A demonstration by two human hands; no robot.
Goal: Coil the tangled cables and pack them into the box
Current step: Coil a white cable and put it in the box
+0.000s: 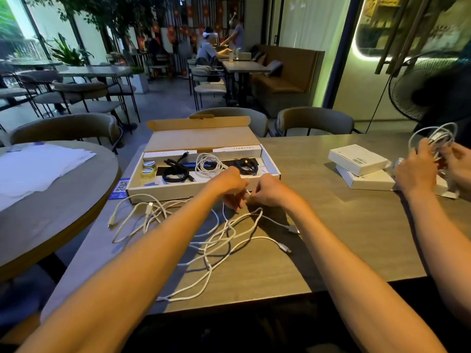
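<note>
A tangle of white cables (204, 240) sprawls across the table in front of me. Beyond it sits an open cardboard box (193, 191) with its lid tipped back. Inside lie a coiled white cable (207, 166) and two coiled black cables (175, 173). My left hand (230, 186) and my right hand (270, 191) meet just in front of the box's near wall. Both pinch the same white cable strand between their fingertips, above the tangle.
Another person's two hands (418, 171) at the right hold a coil of white cable (437, 137). Two stacked white boxes (359, 164) lie next to them. A round table with white paper (38, 169) stands at the left. Chairs line the far table edge.
</note>
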